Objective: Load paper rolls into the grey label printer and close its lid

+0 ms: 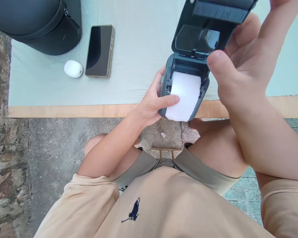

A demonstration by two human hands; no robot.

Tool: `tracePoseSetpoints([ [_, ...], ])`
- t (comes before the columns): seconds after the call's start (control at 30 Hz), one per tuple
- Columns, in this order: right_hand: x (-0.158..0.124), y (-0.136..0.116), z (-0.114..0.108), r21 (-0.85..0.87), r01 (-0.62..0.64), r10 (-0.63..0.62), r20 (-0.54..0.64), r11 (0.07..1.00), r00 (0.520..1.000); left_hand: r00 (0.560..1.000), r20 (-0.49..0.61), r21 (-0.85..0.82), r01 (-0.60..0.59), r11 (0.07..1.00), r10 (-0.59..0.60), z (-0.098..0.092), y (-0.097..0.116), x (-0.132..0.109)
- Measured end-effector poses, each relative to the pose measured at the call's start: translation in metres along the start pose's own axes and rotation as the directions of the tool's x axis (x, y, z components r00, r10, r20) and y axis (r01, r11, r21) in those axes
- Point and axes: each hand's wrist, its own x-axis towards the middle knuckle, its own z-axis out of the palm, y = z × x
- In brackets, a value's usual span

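Observation:
A dark handheld thermal printer (206, 84) is tilted over the table's front edge, its lid (186, 23) swung up and away from the body. White paper (185, 92) fills the opened compartment and hangs over the near end. My left hand (156, 97) grips the body from the left side, its thumb pressed on the paper. On the right, my right hand (245, 59) holds the raised lid, with the thumb by the hinge and the other fingers partly hidden behind the lid.
On the pale tablecloth (129, 59) lie a smartphone (99, 51) and a small white rounded case (73, 68). A black zipped bag (47, 29) stands at the far left. The wooden table edge (89, 111) runs before my knees. A paper scrap (163, 135) lies on the ground.

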Motion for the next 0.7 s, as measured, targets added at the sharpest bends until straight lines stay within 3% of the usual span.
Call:
tracePoseSetpoints([
  [0.1,0.003,0.008,0.001,-0.093,0.189,-0.196,-0.081,0.978,0.977,1.000,-0.019,0.017,0.003,1.000,-0.003,0.005,0.001,-0.002],
  [0.27,0.007,0.019,0.001,-0.125,0.459,-0.457,0.043,0.880,0.888,1.000,-0.007,-0.015,-0.026,1.000,0.026,0.006,0.000,-0.002],
  [0.47,0.006,0.023,0.000,-0.027,0.459,-0.443,0.224,0.888,0.868,1.000,-0.019,-0.003,-0.010,1.000,0.010,0.006,-0.001,-0.002],
  [0.6,0.002,0.022,0.000,-0.019,0.456,-0.433,0.285,0.890,0.855,0.998,0.042,0.054,-0.044,0.998,0.042,0.001,-0.001,-0.001],
  [0.7,0.001,0.022,-0.001,-0.014,0.435,-0.410,0.306,0.900,0.859,0.988,0.145,0.099,-0.072,0.992,0.058,-0.010,-0.003,0.005],
])
